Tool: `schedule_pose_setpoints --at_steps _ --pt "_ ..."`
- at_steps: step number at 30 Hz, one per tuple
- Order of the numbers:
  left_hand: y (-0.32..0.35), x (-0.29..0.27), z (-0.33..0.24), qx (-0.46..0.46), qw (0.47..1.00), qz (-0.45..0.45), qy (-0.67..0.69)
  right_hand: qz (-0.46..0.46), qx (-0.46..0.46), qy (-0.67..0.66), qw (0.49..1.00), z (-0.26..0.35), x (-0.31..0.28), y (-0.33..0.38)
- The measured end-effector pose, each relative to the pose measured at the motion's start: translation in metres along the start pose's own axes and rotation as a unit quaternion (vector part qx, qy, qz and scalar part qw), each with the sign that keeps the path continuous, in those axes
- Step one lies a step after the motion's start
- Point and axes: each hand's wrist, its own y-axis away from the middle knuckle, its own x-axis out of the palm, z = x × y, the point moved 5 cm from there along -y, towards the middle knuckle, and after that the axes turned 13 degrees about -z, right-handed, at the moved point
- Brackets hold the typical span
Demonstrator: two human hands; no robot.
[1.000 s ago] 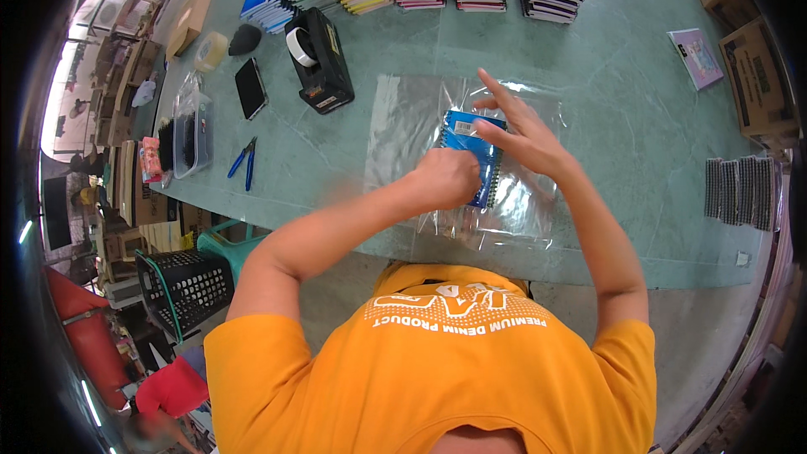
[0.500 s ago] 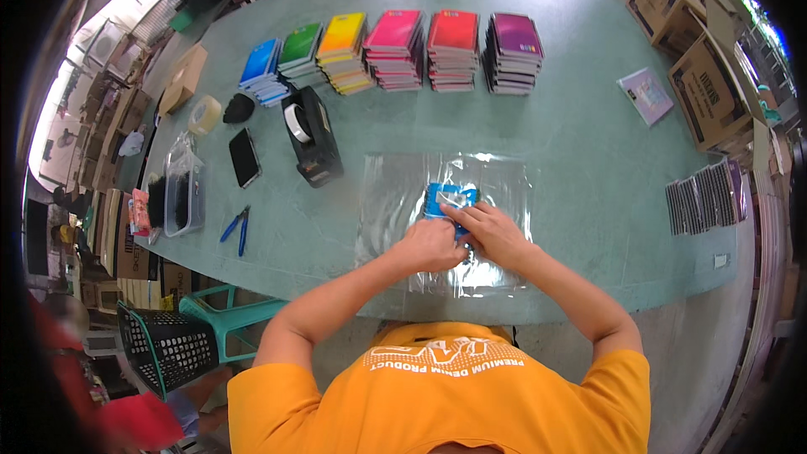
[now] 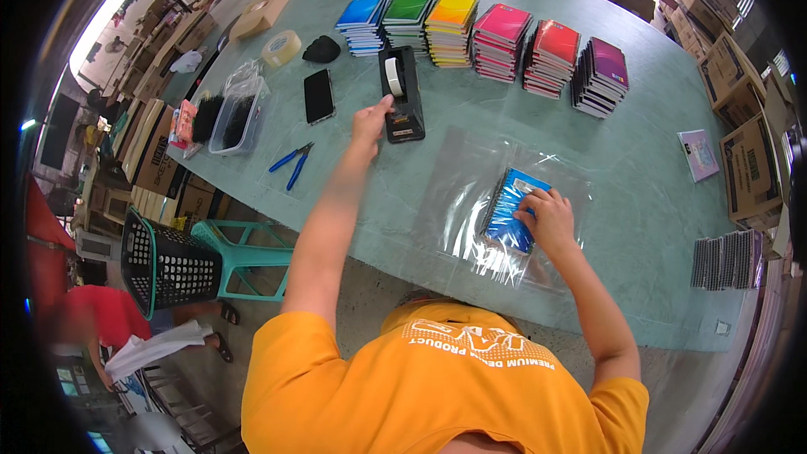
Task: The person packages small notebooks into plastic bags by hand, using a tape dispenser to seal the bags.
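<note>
My left hand (image 3: 368, 128) reaches far forward, fingers curled against the left side of a black tape dispenser (image 3: 407, 122) that carries a white roll. A blue spiral notebook (image 3: 507, 231) lies on a clear plastic sheet (image 3: 454, 172) in front of me, its wire binding on the left. Shiny plastic seems to cover part of the notebook. My right hand (image 3: 551, 220) holds the notebook down at its right side, with bent fingers and thumb on the cover. Some of those fingertips are hard to make out.
Stacks of notebooks, from a blue stack (image 3: 361, 25) to a purple stack (image 3: 601, 76), line the far side. Left lie a phone (image 3: 319, 97), blue pliers (image 3: 292, 164), a tape roll (image 3: 282, 48) and a plastic tub (image 3: 238, 124). Cartons (image 3: 751, 170) and more notebooks (image 3: 727, 263) stand right.
My left hand has left the blue notebook and moved forward-left to the tape dispenser. My right hand stays on the notebook, which shows more now. The whole view has turned.
</note>
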Motion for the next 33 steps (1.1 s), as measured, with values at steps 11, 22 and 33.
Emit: schedule_pose_setpoints --at_steps 11,22,33 --pt "0.042 -0.012 0.028 -0.060 0.995 0.079 0.030 -0.014 0.063 -0.014 0.998 -0.016 -0.001 0.018" --pt "0.214 0.135 -0.051 0.358 0.721 0.483 -0.344 -0.006 0.129 -0.086 0.988 -0.023 0.008 0.019" --pt "0.184 0.117 0.016 0.102 0.913 0.362 -0.160 -0.013 0.506 -0.515 0.692 -0.062 0.051 0.048"
